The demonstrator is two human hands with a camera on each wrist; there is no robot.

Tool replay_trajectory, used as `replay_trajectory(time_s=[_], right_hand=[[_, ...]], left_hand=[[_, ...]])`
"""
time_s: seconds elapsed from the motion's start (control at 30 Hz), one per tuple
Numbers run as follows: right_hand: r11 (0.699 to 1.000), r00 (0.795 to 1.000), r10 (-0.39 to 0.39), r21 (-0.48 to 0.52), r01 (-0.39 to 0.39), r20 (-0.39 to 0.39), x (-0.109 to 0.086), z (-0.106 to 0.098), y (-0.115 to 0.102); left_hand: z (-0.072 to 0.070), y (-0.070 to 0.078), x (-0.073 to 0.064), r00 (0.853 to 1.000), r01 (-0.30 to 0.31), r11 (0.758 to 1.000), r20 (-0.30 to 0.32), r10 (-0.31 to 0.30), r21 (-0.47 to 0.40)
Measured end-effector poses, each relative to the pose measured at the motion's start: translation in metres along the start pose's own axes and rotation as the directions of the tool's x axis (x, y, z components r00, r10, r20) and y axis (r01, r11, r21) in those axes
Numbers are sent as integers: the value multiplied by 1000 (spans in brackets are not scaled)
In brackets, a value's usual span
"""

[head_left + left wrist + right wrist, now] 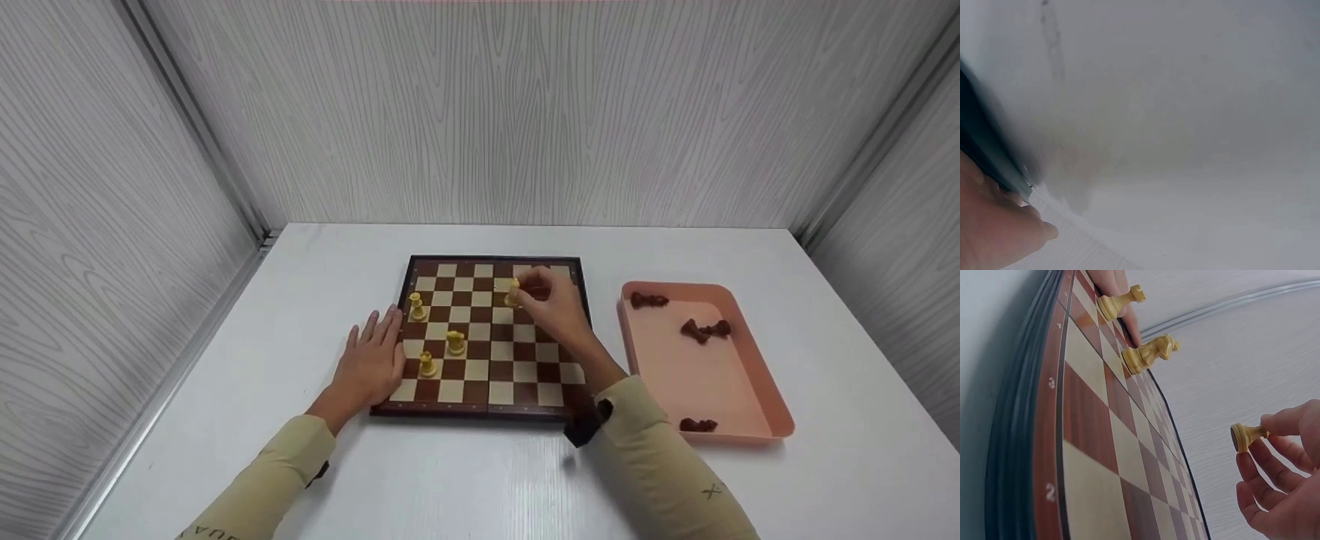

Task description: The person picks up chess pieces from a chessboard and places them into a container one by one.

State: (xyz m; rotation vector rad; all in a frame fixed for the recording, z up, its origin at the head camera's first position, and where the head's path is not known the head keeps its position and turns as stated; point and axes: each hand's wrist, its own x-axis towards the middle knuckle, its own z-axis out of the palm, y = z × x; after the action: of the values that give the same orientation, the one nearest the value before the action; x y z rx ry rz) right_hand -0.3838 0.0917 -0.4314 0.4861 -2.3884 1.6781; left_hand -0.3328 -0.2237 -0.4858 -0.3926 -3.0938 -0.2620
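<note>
My right hand [553, 301] is over the right half of the chessboard [487, 412], pinching a yellow chess piece [513, 292] between thumb and fingertips. In the right wrist view the piece's dark-bottomed base [1241, 439] is lifted clear of the squares; fingers cover its top, so its kind is unclear. Along the board's left edge rests my left hand [369, 361], fingers straight. Close to it on the board stand a yellow rook [427, 364], a yellow knight [455, 343] and a taller yellow chess piece [418, 306].
To the right of the board lies a pink tray [756, 367], holding several dark chess pieces [697, 425] on their sides. The white table [465, 472] meets a pale wood-grain panel [495, 112] at the back, with similar panels at both sides.
</note>
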Motion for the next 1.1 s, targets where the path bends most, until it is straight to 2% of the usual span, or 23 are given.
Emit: replay_trajectory(time_s=[0.23, 0.57, 0.8, 0.97, 1.1], right_hand=[[1000, 1000, -3, -7, 3, -1, -8, -17, -2], [999, 999, -46, -9, 46, -23, -20, -43, -8], [1000, 999, -12, 9, 12, -35, -31, -61, -12], [1000, 999, -15, -12, 15, -47, -38, -77, -10], [999, 998, -32, -24, 30, -63, -42, -89, -11]], left_hand=[[-1, -2, 3, 1000, -14, 1000, -15, 14, -3], [-1, -3, 2, 1000, -10, 1000, -18, 10, 0], [0, -3, 1, 1000, 0, 1000, -3, 0, -16], [3, -2, 0, 1000, 6, 1000, 20, -5, -22], [3, -2, 1, 1000, 4, 1000, 8, -4, -15]])
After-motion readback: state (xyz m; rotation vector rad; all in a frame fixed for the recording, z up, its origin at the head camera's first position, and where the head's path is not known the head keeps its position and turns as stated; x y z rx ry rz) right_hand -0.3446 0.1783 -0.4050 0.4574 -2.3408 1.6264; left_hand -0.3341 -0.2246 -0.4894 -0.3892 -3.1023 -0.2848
